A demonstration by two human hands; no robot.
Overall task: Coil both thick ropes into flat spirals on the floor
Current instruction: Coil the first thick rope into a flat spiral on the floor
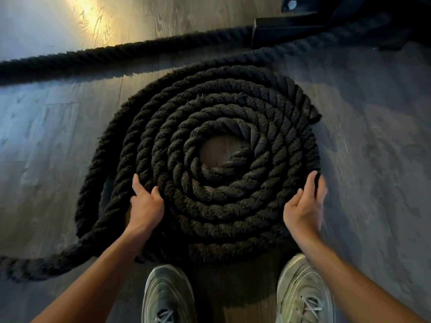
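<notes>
A thick black twisted rope (224,206) lies coiled in a flat spiral with several turns on the wooden floor, with a small open centre. Its outermost turn bulges loose on the left, and its tail (30,264) runs off to the lower left. My left hand (147,203) grips a turn at the coil's lower left, thumb and forefinger around it. At the lower right my right hand (303,206) presses straight fingers against the outer edge. A second black rope (130,51) stretches straight across the floor beyond the coil.
A black metal equipment base (291,29) stands at the top right, where the ropes lead. My two grey sneakers (168,297) stand just in front of the coil's near edge. Grey wood floor (373,159) lies to the right and left.
</notes>
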